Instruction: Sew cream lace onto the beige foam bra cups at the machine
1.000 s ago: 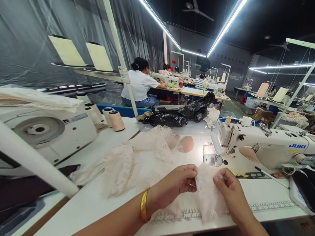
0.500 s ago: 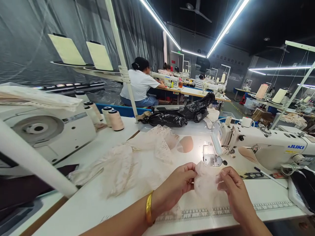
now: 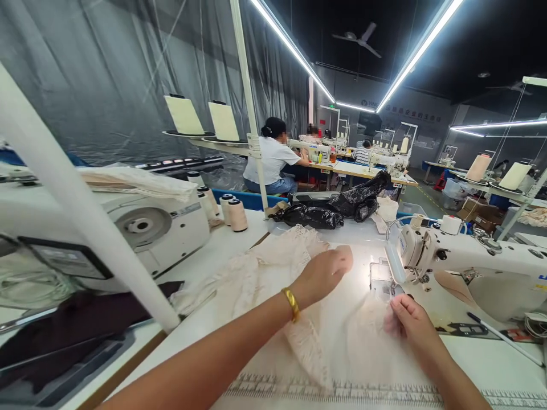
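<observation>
My left hand (image 3: 322,274), with a gold bangle on its wrist, is stretched out over the table, and its fingers close on a beige padded cup (image 3: 347,259) beside the heap of cream lace (image 3: 260,273). My right hand (image 3: 410,324) rests on the white table (image 3: 482,359) just in front of the sewing machine's needle plate (image 3: 379,274). It pinches the edge of a pale pink lace piece (image 3: 371,336) that lies flat under it. The white sewing machine (image 3: 474,267) stands right of both hands.
A second white machine (image 3: 154,222) and a slanted white pole (image 3: 85,199) are at the left, with thread cones (image 3: 233,212) behind. Black plastic bags (image 3: 333,210) lie at the table's far edge. A ruler strip (image 3: 342,393) runs along the front. A seated person (image 3: 273,162) works beyond.
My left hand let go of the lace piece and reached forward to the beige cup. My right hand lowered the lace onto the table. The view swung left.
</observation>
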Demonstrator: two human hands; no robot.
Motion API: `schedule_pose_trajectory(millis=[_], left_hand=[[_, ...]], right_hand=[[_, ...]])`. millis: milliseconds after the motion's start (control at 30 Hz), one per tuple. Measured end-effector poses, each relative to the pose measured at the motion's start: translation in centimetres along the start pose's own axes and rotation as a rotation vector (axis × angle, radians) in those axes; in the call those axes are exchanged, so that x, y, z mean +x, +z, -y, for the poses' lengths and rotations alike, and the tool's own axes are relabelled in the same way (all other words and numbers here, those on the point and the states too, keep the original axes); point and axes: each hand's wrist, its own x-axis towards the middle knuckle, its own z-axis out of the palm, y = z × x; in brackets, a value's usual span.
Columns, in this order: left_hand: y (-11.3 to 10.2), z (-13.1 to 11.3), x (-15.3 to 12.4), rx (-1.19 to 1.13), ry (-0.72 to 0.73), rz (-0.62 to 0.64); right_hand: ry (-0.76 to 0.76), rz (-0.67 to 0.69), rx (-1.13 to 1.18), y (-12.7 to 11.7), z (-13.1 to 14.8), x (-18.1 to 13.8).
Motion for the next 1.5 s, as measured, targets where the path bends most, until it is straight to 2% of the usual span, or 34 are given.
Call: schedule_pose_trajectory(millis=[100,200,333,433,667,900,933,967,1100,1133,1200,1300,1367,1433,1500], left_hand=[[-1.3,2.4,3.3,0.208,-0.036,-0.080],[-2.3,4.6,5.3,0.386,-0.137,-0.126],[-3.7,6.5,5.6,0.541,-0.251,-0.125],[-4.5,7.1,4.9,0.585,-0.257,-0.069],[-3.7,5.9,4.3,0.646,-0.189,-0.125],[-4.6,1.8,3.2,0.491,-0.029,-0.410],[-4.5,1.0,2.8,0.424,-0.003,-0.387],[-4.2,0.1,2.3,0.337,0.034,-0.303],[-1.8,-2.8,0.3,0.028,0.242,0.336],[-1.1,-3.4,0.0,0.029,0.285,0.431],[0.1,-4.1,-0.4,0.088,0.344,0.471],[1.4,-4.9,-0.6,0.159,0.392,0.351],[2.0,-5.3,-1.0,0.089,0.470,0.296],[2.4,-5.7,-1.7,-0.059,0.528,0.367],[2.6,-6.1,-2.5,-0.213,0.504,0.554]], right_hand=[[-0.028,-0.001,-0.015,-0.2,-1.2,0.8],[-0.047,0.038,-0.049,-0.3,-1.6,0.7],[-0.023,0.051,-0.049,-0.3,-1.6,0.5],[-0.023,0.060,-0.075,-0.1,-1.5,0.5],[-0.054,0.083,-0.123,-0.2,-1.2,0.5],[-0.075,0.087,-0.118,-0.4,-0.5,0.7],[-0.075,0.078,-0.108,-0.3,-0.4,0.7],[-0.074,0.068,-0.097,-0.3,-0.3,0.6],[-0.066,0.042,-0.034,-0.1,-0.1,0.5],[-0.062,0.035,-0.024,0.0,0.0,0.5],[-0.078,0.033,-0.048,0.2,0.1,0.4],[-0.158,0.054,-0.197,0.7,0.6,-0.4],[-0.209,0.078,-0.315,0.9,1.2,-1.4],[-0.239,0.151,-0.402,0.8,1.9,-2.6],[-0.246,0.263,-0.444,0.3,2.6,-3.7]])
